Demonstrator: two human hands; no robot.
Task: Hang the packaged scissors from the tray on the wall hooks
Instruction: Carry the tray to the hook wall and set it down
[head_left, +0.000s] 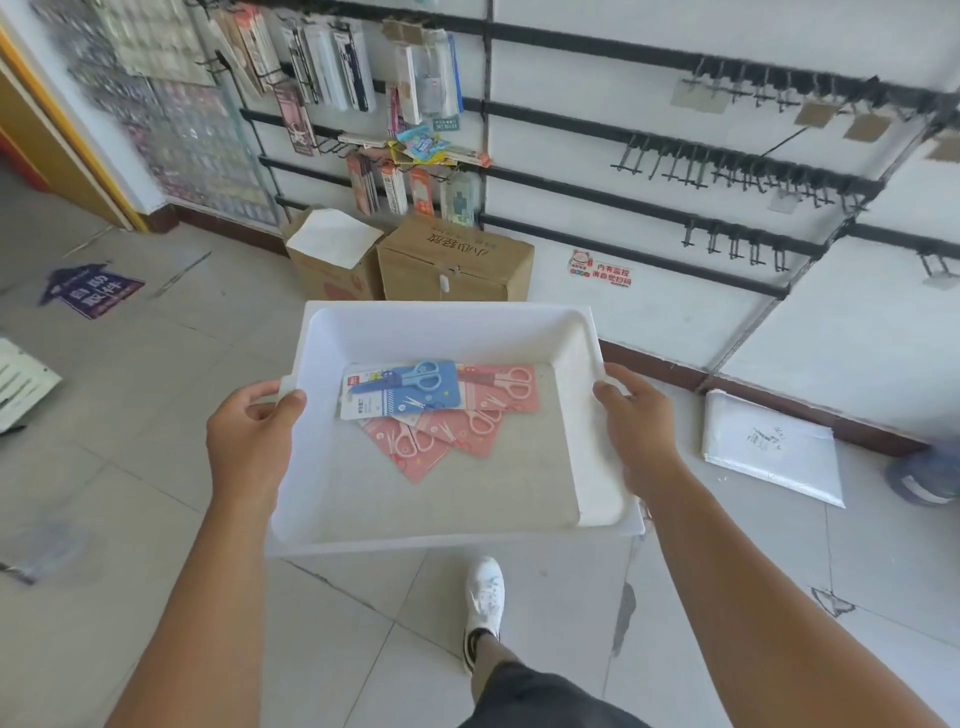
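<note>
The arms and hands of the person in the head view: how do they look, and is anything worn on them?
Both forearms are bare up to the picture's lower edge; no sleeves show. The left hand and right hand wear no gloves, and I see no rings, watch or bracelet. Further down, dark shorts and a white sneaker show.

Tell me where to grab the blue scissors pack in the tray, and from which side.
Judging by its pose, pinch the blue scissors pack at its left end, coming from above. It lies flat on top of the pink packs, and that end seems to carry the hang hole. Both hands hold the tray, so free one first.
</note>
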